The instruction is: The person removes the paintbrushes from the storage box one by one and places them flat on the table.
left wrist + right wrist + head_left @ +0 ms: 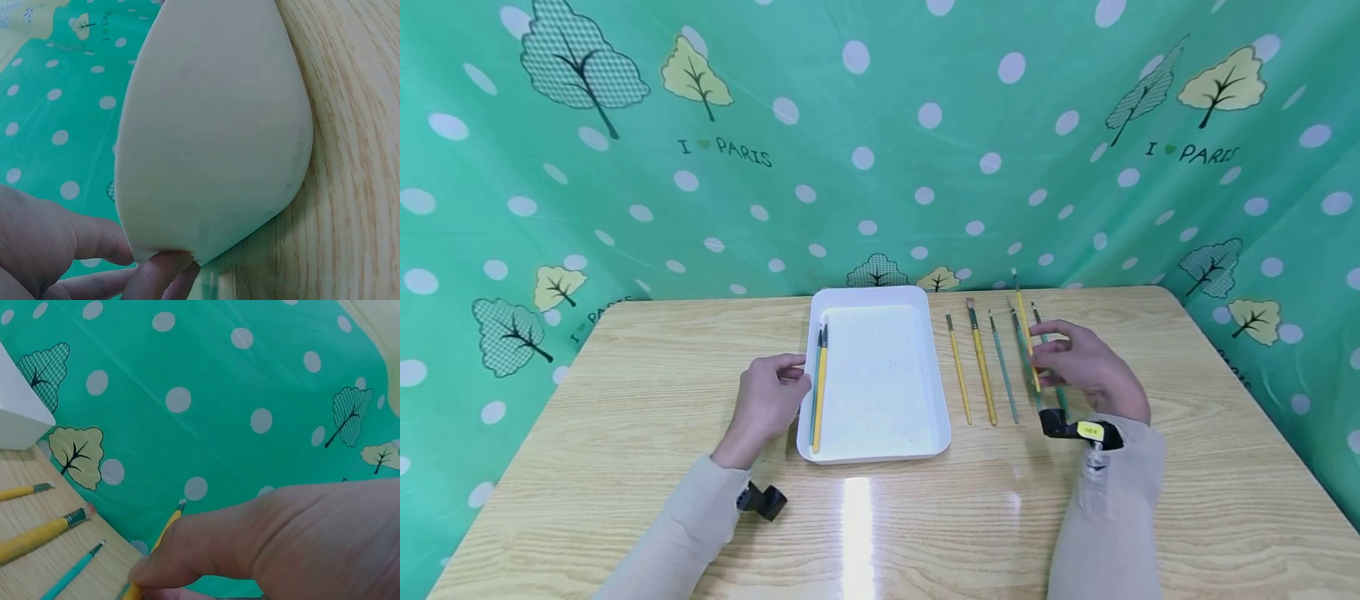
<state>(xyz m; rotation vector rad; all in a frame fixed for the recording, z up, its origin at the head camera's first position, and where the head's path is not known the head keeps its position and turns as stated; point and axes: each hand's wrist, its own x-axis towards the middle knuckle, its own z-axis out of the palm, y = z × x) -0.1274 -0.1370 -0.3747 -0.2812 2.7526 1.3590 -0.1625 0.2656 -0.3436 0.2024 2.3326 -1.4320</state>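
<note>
My left hand [772,387] grips the left rim of a white rectangular tray [880,375]; the left wrist view shows its fingertips [164,262] on the tray's side wall. Inside, along the left wall, lie a yellow paintbrush [821,404] and a teal paintbrush [814,400], bristles pointing away from me. Over the brushes on the right, my right hand [1086,371] pinches a slim yellow paintbrush [1024,321] by its handle, with the light tip pointing up and away. Two teal paintbrushes, one on the left [1019,337] and one on the right [1062,402], lie partly hidden under that hand.
Between tray and right hand, a thin yellow paintbrush [958,367], a thick yellow paintbrush [981,367] and a thin teal paintbrush [1002,367] lie side by side on the wooden table [677,375]. A green dotted cloth [820,200] hangs behind the table's back edge.
</note>
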